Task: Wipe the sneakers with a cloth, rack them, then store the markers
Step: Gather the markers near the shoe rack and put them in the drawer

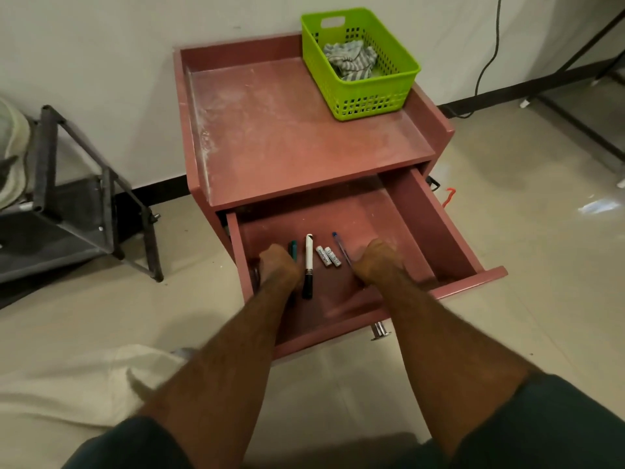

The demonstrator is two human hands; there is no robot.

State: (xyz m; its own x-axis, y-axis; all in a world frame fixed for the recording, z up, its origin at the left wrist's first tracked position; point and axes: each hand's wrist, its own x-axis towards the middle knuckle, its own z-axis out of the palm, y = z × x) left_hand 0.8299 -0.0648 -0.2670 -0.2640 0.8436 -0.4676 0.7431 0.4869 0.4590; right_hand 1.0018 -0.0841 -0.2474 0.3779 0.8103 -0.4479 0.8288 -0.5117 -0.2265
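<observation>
The pink cabinet's drawer point(439, 228) stands pulled out. On its floor lie a white marker with a black cap point(308, 262), a green marker point(293, 249), a blue pen point(339, 246) and two short white sticks point(328, 256). My left hand point(279, 267) is down in the drawer, knuckles up, covering the green marker's near end. My right hand point(378, 262) is curled beside the blue pen's near end. The fingers of both hands are hidden. A striped cloth point(351, 59) lies in the green basket point(372, 99). A white sneaker point(12, 147) sits on the black rack point(47, 157) at the left.
The cabinet top point(287, 130) has raised edges and is dusty. A drawer handle point(380, 331) sticks out below the front panel. White fabric point(84, 384) lies on the tiled floor at lower left. A black cable point(487, 62) and black frame legs point(575, 123) are at the right.
</observation>
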